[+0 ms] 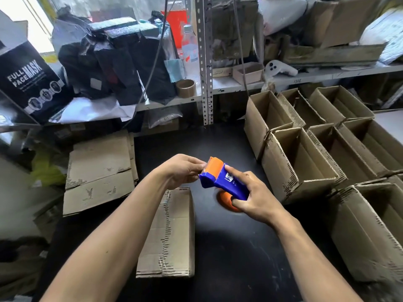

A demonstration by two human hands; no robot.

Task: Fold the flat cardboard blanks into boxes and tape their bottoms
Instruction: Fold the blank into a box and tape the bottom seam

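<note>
Two hands meet on one tape dispenser [220, 182] at frame centre, above the black table [229, 247]. Right hand [255, 197] grasps the blue body: index finger laid along the label side, thumb curled under against the orange part low down. Left hand [183, 171] pinches at the dispenser's orange front end; what sits between the fingertips is too small to make out, possibly the tape end. The tape roll itself is mostly hidden by the right hand and the blue shell.

One box [170, 234] lies on the table lower centre, below the left forearm, its upper end covered by that arm. It looks folded up, seam face upward; tape on the seam cannot be confirmed.

Stack of flat blanks [100, 171] at left centre, its lower left corner overhanging the table edge.

Several open boxes [305, 162] stand in rows at right, mouths up, touching one another; the nearest ones are cut off by the right frame edge.

Shelf [174, 101] across the upper frame: black "FULL FACE MASK" carton [28, 81] at upper left, brown tape roll [185, 88] beside the upright, dark bags between them, contents unclear.
</note>
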